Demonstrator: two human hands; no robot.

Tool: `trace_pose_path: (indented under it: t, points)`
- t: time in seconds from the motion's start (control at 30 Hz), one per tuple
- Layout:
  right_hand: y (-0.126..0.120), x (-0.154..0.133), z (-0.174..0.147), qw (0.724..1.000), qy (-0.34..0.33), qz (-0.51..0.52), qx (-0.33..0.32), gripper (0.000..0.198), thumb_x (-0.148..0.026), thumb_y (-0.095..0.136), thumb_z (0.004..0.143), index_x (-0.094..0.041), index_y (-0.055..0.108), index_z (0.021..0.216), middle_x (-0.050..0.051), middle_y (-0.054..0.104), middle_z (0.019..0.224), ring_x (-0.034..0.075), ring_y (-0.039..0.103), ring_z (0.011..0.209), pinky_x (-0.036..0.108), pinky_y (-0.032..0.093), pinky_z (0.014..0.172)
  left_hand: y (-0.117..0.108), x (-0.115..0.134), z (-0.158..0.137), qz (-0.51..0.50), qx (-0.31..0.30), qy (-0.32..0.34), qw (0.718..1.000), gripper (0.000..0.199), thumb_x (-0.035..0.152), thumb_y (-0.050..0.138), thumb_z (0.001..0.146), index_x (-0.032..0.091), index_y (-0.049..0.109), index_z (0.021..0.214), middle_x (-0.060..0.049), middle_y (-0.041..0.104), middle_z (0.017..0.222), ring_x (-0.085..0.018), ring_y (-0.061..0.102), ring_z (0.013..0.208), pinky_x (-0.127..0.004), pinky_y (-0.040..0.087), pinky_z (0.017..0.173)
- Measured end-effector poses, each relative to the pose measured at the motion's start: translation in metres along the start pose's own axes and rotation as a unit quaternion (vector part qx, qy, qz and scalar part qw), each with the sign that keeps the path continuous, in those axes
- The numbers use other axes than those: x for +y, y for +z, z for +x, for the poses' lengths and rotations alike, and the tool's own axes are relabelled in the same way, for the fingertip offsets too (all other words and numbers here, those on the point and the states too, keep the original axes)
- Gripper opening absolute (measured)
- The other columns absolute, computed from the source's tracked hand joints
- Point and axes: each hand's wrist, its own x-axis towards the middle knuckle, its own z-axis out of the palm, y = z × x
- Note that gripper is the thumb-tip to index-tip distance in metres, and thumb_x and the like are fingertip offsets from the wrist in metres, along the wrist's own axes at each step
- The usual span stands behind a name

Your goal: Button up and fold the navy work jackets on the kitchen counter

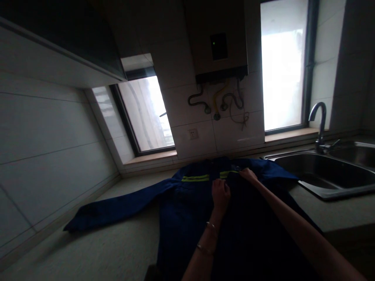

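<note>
A dark blue work jacket [175, 199] with yellow-green stripes lies spread, front up, on the countertop. One sleeve stretches out to the left; the other reaches toward the sink. My left hand [221, 193], with bracelets on its wrist, has its fingers curled on the jacket's middle front, just below the stripe. Farther right and a little higher, my right hand [248, 175] pinches the fabric at the end of the right chest stripe [227, 173]. The lower part of the jacket is too dark to make out.
A steel sink [325, 193] with a curved faucet [321, 117] stands at the right. The countertop [117, 246] runs along the tiled wall. Above hangs a water heater [219, 43] with hoses, between two windows. A cabinet [58, 50] overhangs the upper left.
</note>
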Motion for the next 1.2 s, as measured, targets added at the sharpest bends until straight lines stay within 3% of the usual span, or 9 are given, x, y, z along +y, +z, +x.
trace_pose_path:
  t: [0.1,0.23,0.37,0.53,0.63,0.83,0.93,1.07,1.2]
  points:
    - [0.002,-0.016,-0.001,1.000,0.006,-0.022,0.001,0.042,-0.049,0.043,0.083,-0.018,0.068,0.096,0.014,0.067,0.088,0.027,0.063,0.085,0.034,0.046,0.069,-0.013,-0.037,0.016,0.008,0.008,-0.172,0.985,0.028,0.022,0.042,0.086,0.011,0.054,0.109,-0.015,0.058,0.110,-0.023,0.053,0.106,-0.035,0.040,0.091]
    - [0.020,-0.056,-0.003,0.996,-0.047,-0.045,0.060,0.035,-0.037,0.049,0.082,-0.018,0.060,0.109,0.016,0.056,0.115,0.031,0.051,0.109,0.042,0.041,0.084,-0.011,-0.067,0.038,-0.040,-0.140,-0.273,0.951,0.031,0.034,0.052,0.083,0.009,0.059,0.100,-0.016,0.064,0.101,-0.025,0.060,0.098,-0.031,0.045,0.080]
    - [0.046,-0.102,0.000,0.986,-0.136,-0.045,0.083,0.032,-0.034,0.045,0.087,-0.015,0.057,0.109,0.014,0.055,0.115,0.025,0.049,0.111,0.035,0.037,0.090,0.002,-0.060,0.039,-0.055,-0.157,-0.221,0.961,0.026,0.021,0.058,0.076,0.015,0.061,0.102,-0.010,0.067,0.101,-0.021,0.062,0.094,-0.025,0.045,0.075]
    - [0.061,-0.135,0.016,0.991,-0.119,-0.056,0.040,0.048,-0.050,0.049,0.082,-0.011,0.057,0.108,0.016,0.061,0.104,0.024,0.060,0.094,0.030,0.045,0.075,0.006,-0.046,0.020,0.019,-0.147,-0.110,0.983,0.032,0.019,0.038,0.087,0.017,0.056,0.113,-0.011,0.068,0.093,-0.021,0.065,0.084,-0.027,0.045,0.071]
    - [0.058,-0.142,0.024,0.988,-0.131,-0.075,0.032,0.044,-0.045,0.053,0.080,-0.009,0.060,0.104,0.018,0.064,0.100,0.026,0.061,0.093,0.031,0.046,0.075,0.002,-0.043,0.015,0.045,-0.166,-0.086,0.981,0.033,0.020,0.037,0.087,0.017,0.056,0.113,-0.012,0.068,0.090,-0.022,0.065,0.081,-0.028,0.045,0.069]
    - [0.050,-0.141,0.022,0.977,-0.186,-0.102,0.023,0.026,-0.022,0.043,0.087,-0.010,0.065,0.092,0.017,0.066,0.095,0.026,0.063,0.091,0.032,0.047,0.074,-0.001,-0.042,0.022,-0.026,-0.167,-0.079,0.982,0.026,0.024,0.042,0.085,0.017,0.065,0.096,-0.008,0.069,0.084,-0.019,0.064,0.077,-0.025,0.044,0.068]
    - [0.047,-0.130,0.009,0.971,-0.212,-0.109,0.020,0.028,-0.016,0.035,0.089,-0.010,0.061,0.098,0.016,0.066,0.094,0.024,0.064,0.088,0.031,0.047,0.072,-0.002,-0.053,0.031,-0.111,-0.094,-0.123,0.982,0.032,0.024,0.035,0.088,0.015,0.066,0.086,-0.006,0.068,0.083,-0.016,0.063,0.078,-0.025,0.045,0.071]
    - [0.044,-0.114,-0.018,0.960,-0.253,-0.113,0.025,0.027,-0.009,0.035,0.087,-0.012,0.056,0.103,0.014,0.063,0.102,0.021,0.061,0.093,0.027,0.044,0.077,-0.005,-0.068,0.038,-0.091,0.034,-0.116,0.989,0.035,0.018,0.041,0.085,0.015,0.055,0.117,-0.010,0.058,0.112,-0.017,0.057,0.100,-0.029,0.044,0.087]
    - [0.041,-0.105,-0.044,0.949,-0.295,-0.103,0.036,0.029,-0.006,0.036,0.083,-0.015,0.054,0.104,0.012,0.060,0.108,0.019,0.056,0.100,0.025,0.040,0.080,-0.009,-0.068,0.035,-0.020,0.013,-0.049,0.999,0.033,0.019,0.045,0.085,0.018,0.055,0.116,-0.011,0.045,0.122,-0.020,0.048,0.111,-0.032,0.043,0.091]
